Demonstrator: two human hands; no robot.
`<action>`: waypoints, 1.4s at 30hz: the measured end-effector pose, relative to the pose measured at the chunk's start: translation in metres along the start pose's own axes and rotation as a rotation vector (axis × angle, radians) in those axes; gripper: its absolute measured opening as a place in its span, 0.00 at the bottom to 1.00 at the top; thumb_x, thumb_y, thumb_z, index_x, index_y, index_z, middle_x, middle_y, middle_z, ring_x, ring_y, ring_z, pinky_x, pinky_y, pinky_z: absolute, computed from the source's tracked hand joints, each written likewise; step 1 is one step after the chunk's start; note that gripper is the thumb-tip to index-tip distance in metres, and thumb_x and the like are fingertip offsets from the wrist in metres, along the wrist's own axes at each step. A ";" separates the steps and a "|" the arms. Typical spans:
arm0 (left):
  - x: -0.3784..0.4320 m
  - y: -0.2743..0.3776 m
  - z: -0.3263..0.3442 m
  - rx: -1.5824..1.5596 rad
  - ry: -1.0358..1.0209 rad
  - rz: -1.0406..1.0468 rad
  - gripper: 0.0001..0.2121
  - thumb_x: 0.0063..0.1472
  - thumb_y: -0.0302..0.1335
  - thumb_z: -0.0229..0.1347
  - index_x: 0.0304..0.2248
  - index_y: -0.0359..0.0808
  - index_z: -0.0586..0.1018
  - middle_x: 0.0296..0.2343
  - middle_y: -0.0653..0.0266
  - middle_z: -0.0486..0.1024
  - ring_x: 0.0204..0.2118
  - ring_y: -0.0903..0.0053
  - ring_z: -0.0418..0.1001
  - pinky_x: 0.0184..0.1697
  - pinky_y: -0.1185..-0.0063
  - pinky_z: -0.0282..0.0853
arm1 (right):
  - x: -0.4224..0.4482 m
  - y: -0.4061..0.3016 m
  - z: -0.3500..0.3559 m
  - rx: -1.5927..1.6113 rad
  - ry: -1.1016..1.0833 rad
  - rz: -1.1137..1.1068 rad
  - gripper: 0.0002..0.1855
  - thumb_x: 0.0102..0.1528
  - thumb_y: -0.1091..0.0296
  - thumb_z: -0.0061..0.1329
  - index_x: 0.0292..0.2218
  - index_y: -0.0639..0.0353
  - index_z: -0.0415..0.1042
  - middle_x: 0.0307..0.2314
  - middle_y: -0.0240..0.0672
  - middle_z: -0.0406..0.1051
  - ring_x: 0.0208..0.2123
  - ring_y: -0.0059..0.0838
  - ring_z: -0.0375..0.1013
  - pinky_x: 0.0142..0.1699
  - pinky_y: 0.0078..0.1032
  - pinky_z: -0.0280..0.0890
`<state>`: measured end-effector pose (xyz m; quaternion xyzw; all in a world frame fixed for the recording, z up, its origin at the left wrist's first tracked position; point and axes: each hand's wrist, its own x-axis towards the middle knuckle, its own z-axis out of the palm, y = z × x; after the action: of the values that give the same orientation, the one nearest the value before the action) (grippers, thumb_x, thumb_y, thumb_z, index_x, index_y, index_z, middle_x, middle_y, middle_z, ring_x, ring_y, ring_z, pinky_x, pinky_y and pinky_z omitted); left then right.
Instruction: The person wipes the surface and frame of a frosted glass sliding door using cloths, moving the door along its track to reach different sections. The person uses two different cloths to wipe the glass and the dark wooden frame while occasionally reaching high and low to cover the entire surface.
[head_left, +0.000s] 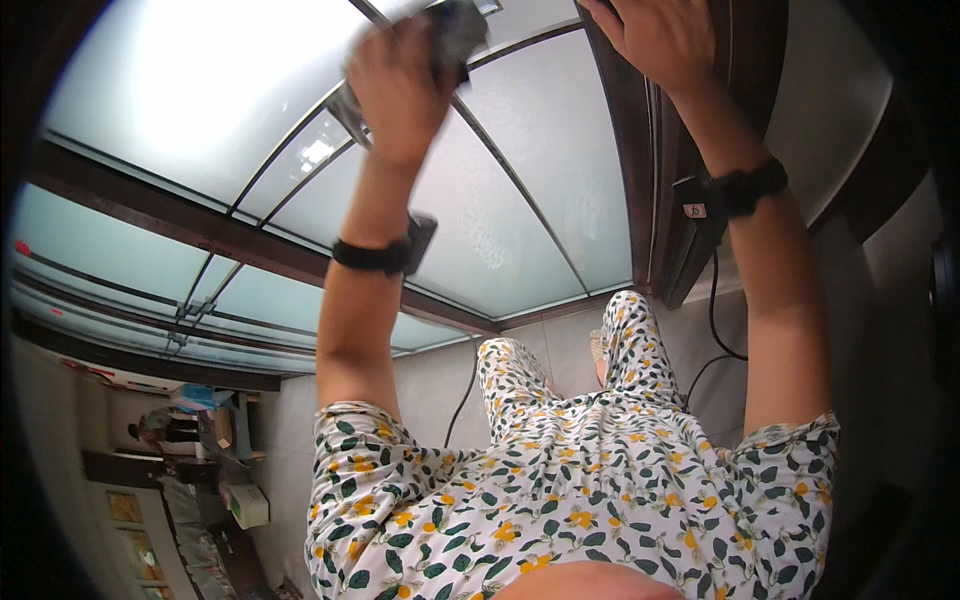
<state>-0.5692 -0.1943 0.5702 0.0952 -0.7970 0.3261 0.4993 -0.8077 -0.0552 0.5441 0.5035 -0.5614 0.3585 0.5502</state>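
Observation:
A frosted glass door panel (525, 172) with thin dark metal strips and a dark frame stands before me. My left hand (401, 82), blurred, is raised at the upper middle and holds a dark grey cloth (457, 37) against or close to the glass. Behind that wrist, part of a metallic piece shows, perhaps a handle. My right hand (664, 37) is raised at the top right, near the dark door frame (611, 97); its fingertips are cut off by the picture's edge, and nothing shows in it. Black straps with small boxes are on both wrists.
More frosted panels (127, 225) in dark frames stand at the left. Black cables (716, 315) hang beside me down to the grey tiled floor (442, 375). At the far lower left are a person (154, 429), shelves and a pale green box (247, 505).

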 end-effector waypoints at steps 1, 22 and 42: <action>0.031 -0.009 0.000 -0.022 -0.006 -0.022 0.18 0.46 0.30 0.61 0.39 0.40 0.76 0.35 0.59 0.71 0.40 0.59 0.67 0.42 0.62 0.60 | 0.000 0.002 0.000 0.002 0.045 -0.009 0.23 0.52 0.63 0.51 0.49 0.59 0.70 0.52 0.42 0.64 0.59 0.39 0.57 0.61 0.50 0.48; -0.196 0.123 0.109 -0.418 -0.859 0.245 0.12 0.48 0.31 0.54 0.36 0.46 0.78 0.42 0.71 0.70 0.48 0.73 0.65 0.49 0.74 0.64 | 0.008 0.002 -0.001 0.008 -0.018 -0.034 0.21 0.52 0.73 0.42 0.48 0.59 0.70 0.51 0.42 0.65 0.59 0.39 0.57 0.60 0.53 0.48; 0.246 -0.021 -0.008 0.108 0.224 -0.027 0.18 0.52 0.33 0.56 0.43 0.34 0.77 0.37 0.51 0.76 0.43 0.57 0.72 0.44 0.65 0.69 | 0.000 0.009 0.014 -0.116 0.013 -0.017 0.27 0.53 0.81 0.43 0.53 0.47 0.68 0.53 0.30 0.66 0.58 0.30 0.60 0.58 0.47 0.55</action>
<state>-0.6721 -0.1629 0.7927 0.0955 -0.7161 0.3706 0.5837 -0.8199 -0.0667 0.5431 0.4735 -0.5733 0.3238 0.5851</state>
